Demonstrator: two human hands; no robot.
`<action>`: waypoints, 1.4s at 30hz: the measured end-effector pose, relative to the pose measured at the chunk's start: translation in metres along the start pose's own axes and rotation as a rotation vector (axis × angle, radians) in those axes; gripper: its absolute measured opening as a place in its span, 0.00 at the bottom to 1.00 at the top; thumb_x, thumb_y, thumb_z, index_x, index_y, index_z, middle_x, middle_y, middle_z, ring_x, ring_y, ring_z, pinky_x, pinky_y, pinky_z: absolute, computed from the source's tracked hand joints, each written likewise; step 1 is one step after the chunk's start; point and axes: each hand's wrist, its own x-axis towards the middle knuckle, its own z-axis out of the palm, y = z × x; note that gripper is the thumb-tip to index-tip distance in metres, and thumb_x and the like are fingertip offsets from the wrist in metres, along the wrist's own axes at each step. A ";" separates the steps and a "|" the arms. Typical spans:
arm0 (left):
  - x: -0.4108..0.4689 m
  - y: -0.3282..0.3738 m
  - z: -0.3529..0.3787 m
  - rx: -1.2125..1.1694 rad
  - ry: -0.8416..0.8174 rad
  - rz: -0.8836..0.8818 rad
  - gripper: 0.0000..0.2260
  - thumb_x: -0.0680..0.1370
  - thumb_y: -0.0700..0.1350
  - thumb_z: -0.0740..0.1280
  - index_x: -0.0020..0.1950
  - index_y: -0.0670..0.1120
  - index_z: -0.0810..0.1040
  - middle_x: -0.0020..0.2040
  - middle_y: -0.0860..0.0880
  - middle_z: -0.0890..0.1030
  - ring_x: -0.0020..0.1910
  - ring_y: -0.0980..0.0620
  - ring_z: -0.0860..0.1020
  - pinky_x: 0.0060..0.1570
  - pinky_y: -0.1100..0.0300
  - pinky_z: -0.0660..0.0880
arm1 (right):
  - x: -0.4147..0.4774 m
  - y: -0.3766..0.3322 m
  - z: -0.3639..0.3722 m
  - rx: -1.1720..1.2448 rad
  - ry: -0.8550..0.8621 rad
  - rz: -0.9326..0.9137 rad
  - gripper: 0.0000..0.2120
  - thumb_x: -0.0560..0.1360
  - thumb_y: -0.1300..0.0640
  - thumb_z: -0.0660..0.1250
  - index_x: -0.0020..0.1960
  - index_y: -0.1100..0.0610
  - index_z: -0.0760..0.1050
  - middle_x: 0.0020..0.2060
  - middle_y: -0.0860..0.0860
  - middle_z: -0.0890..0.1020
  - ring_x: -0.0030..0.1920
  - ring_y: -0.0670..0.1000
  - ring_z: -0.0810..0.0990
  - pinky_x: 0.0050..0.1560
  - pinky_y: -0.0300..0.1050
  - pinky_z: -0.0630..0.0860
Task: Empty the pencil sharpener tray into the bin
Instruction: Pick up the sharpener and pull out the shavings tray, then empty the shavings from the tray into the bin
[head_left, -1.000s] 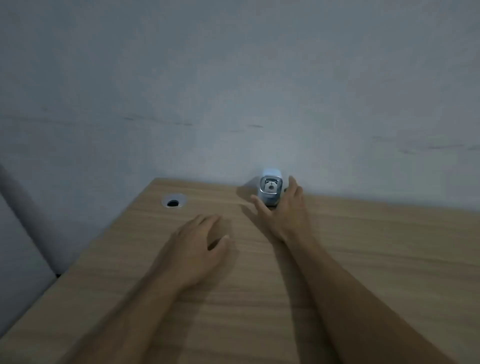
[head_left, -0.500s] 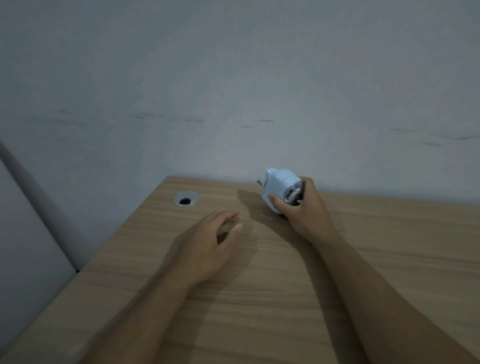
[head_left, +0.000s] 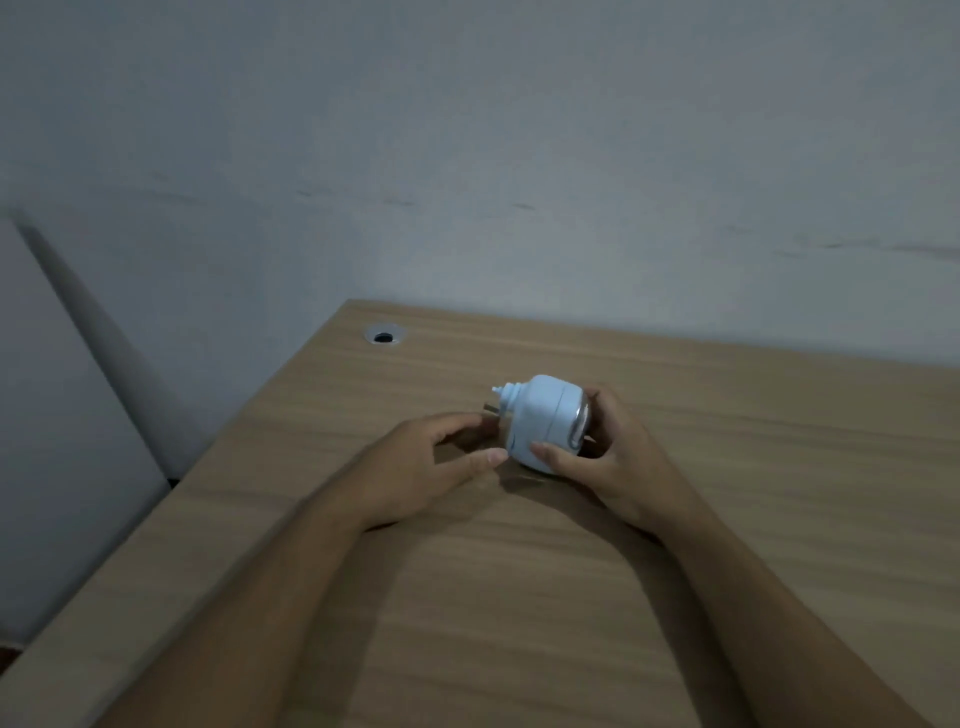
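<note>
A pale blue pencil sharpener is held tipped on its side just above the wooden desk, its crank end pointing left and its metal-rimmed front facing right. My right hand grips it from the right, thumb on the near side and fingers behind. My left hand is close on its left with fingers spread; the thumb tip nearly touches the sharpener's lower edge. The tray is not distinguishable. No bin is in view.
A round cable grommet sits near the desk's far left corner. The desk meets a grey wall at the back. Its left edge drops off to a grey panel.
My right hand lifted the sharpener from the back of the desk and brought it nearer and lower, turned on its side. My left hand rose from the desk toward it.
</note>
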 end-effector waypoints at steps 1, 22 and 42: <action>-0.008 0.002 0.000 -0.023 -0.010 0.012 0.25 0.79 0.61 0.75 0.76 0.58 0.81 0.70 0.65 0.84 0.69 0.72 0.78 0.75 0.62 0.74 | -0.009 -0.003 0.001 -0.005 -0.024 -0.005 0.26 0.73 0.54 0.85 0.67 0.48 0.78 0.59 0.48 0.87 0.59 0.48 0.88 0.63 0.49 0.85; -0.044 -0.004 -0.040 -0.043 -0.138 -0.063 0.25 0.75 0.51 0.82 0.72 0.60 0.83 0.69 0.66 0.85 0.71 0.66 0.80 0.80 0.52 0.71 | -0.041 -0.003 0.001 0.064 -0.122 -0.028 0.28 0.73 0.53 0.84 0.69 0.47 0.77 0.59 0.48 0.87 0.59 0.50 0.88 0.66 0.59 0.84; -0.109 0.000 -0.036 -0.241 0.001 -0.059 0.24 0.78 0.43 0.80 0.74 0.55 0.83 0.67 0.58 0.88 0.68 0.59 0.85 0.69 0.60 0.80 | -0.078 -0.023 0.006 0.192 0.026 0.031 0.33 0.72 0.52 0.86 0.73 0.50 0.76 0.67 0.47 0.85 0.70 0.45 0.84 0.71 0.46 0.82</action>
